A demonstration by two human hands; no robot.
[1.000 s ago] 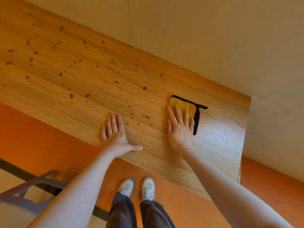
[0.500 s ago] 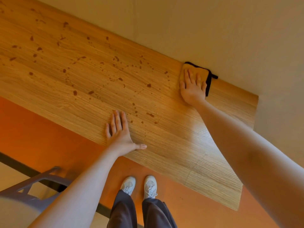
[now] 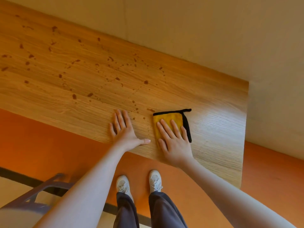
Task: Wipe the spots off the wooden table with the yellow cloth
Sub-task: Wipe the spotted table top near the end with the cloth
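The wooden table [image 3: 218, 122] runs from upper left to lower right. Brown spots [image 3: 145, 82] are scattered over its left and middle parts; the right end looks free of them. A folded yellow cloth [image 3: 166, 118] with black trim lies near the front edge. My right hand [image 3: 172, 140] presses flat on it, fingers spread, covering its lower half. My left hand [image 3: 125, 130] rests flat on the bare wood just left of the cloth, fingers apart, holding nothing.
A beige wall [image 3: 213, 38] borders the table's far edge and right end. Orange floor [image 3: 49, 142] lies below the front edge, where my white shoes [image 3: 139, 181] stand. A grey chair [image 3: 32, 198] sits at the lower left.
My right hand has dragged the cloth from the far edge by the wall back to the near edge. My left hand has stayed in place.
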